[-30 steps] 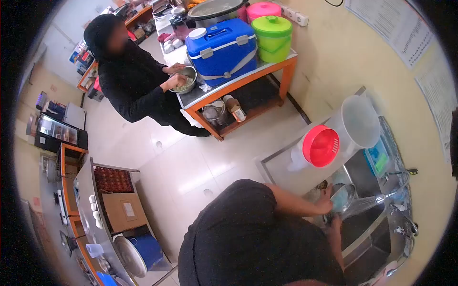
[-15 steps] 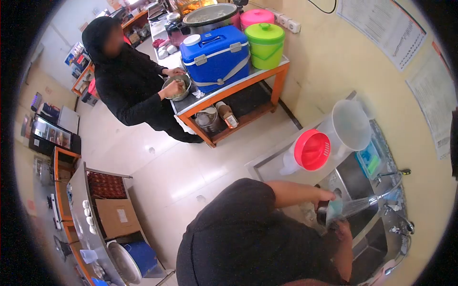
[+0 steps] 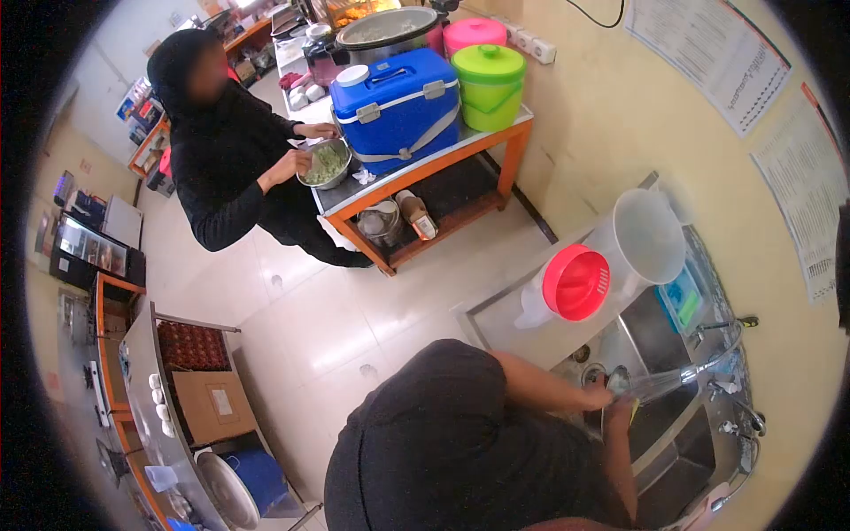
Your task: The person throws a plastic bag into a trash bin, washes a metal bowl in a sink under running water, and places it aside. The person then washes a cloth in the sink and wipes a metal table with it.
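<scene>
Over the metal sink (image 3: 660, 341), my left hand (image 3: 598, 394) is closed on a metal cup (image 3: 619, 380), its mouth turned to the water spray. Close beside it, my right hand (image 3: 619, 414) has its fingers bent round a small yellow piece (image 3: 634, 410) that looks like a sponge, partly hidden by the fingers. Water streams from the faucet (image 3: 691, 373) onto the cup. Beneath my hands, another round metal piece (image 3: 593, 373) shows in part.
A red-topped pitcher (image 3: 575, 283) and a large translucent container (image 3: 649, 239) stand on the sink's left ledge. By the wall sits a blue tray (image 3: 680, 301). A co-worker (image 3: 226, 164) works at a metal bowl (image 3: 326, 166) next to a blue cooler (image 3: 396, 111).
My left hand has tilted the cup and shifted it slightly; my right hand has come up closer to it, and the yellow piece now shows. The co-worker's hand has risen from the bowl's contents.
</scene>
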